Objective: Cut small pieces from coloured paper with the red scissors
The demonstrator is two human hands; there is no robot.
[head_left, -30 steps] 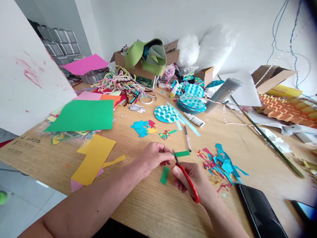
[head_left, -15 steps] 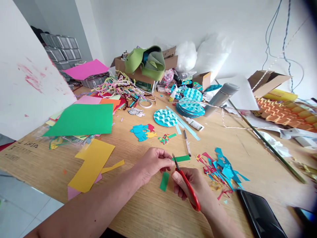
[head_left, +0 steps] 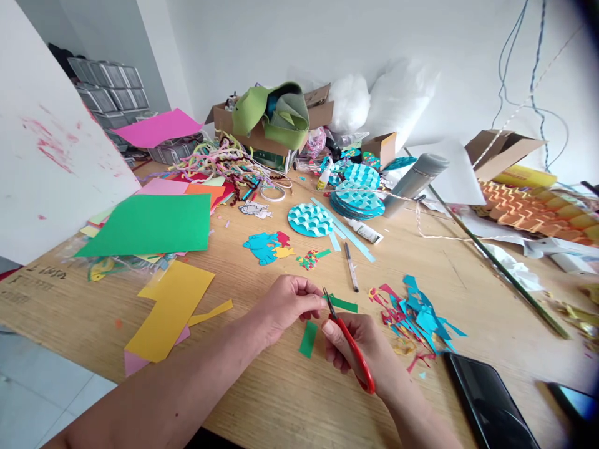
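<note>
My left hand is closed in a pinch at the left end of a narrow green paper strip. Its fingers partly cover that end. Red-handled scissors are in my right hand, blades pointing up and away across the strip beside my left fingertips. The blade tips look only slightly apart. Below my hands, a short green paper piece lies on the table. Beyond them are blue, red and yellow fish-shaped paper cutouts, tiny paper bits and a pen.
Right of my hands lie coloured paper scraps and a black phone. Green and yellow paper sheets cover the left side. Farther back are a wavy blue paper disc, a glue bottle and a grey flask.
The green strip has tilted slightly, its right end lower than before. Both hands hold nearly the same pose, and the whole view has shifted a little.
</note>
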